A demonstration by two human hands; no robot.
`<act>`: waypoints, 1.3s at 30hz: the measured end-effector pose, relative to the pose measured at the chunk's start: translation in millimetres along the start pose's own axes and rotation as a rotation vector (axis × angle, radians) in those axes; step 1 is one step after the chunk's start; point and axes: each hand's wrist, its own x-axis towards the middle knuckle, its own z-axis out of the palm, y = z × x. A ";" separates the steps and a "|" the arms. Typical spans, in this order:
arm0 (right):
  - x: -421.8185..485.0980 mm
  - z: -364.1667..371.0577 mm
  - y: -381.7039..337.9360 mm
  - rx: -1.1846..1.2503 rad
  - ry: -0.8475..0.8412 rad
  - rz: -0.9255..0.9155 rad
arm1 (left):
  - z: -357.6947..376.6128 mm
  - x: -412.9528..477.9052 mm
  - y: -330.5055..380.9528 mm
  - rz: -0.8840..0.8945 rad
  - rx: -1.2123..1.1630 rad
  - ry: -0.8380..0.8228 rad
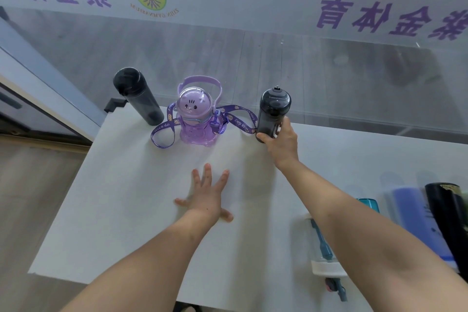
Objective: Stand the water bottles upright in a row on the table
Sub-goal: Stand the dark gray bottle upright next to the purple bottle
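White table (131,210): three bottles stand upright in a row along its far edge, against a glass partition (253,63) with purple lettering. Item one, far left: tall dark bottle (138,96) with a dark cap, free of both hands. Item two, middle: purple cartoon bottle (196,114) with a domed clear lid, a carry handle over the top and a purple printed strap (164,132) looping out onto the table on both sides; the strap's right loop reaches close to the third bottle. Item three, right end of the row: short dark smoky bottle (273,112), base at the table, held low on its body by the right hand (279,140), thumb on the near side and fingers wrapped round the far side. Left hand (207,195): flat on the bare table, palm down, fingers spread, holding nothing, well nearer the wearer than the row and roughly in line with the gap between items two and three. Lower right of the table, lying beside and partly under the right forearm: a clear bottle with a white lid (325,258), a blue-tinted bottle (417,220) and a black bottle (448,213), all on their sides and partly cut off by the frame edge.
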 end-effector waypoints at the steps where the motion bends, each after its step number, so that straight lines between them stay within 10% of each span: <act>1: 0.6 -0.1 0.0 0.001 -0.004 0.000 | 0.2 0.2 0.1 0.000 0.000 0.001; 28: 3.0 -6.0 2.5 -0.061 -0.080 0.025 | 3.8 2.9 -1.4 -0.001 0.014 0.030; 39: -98.5 -140.9 -33.5 -0.280 -0.205 -0.151 | 4.4 -2.2 -4.1 0.021 0.031 0.048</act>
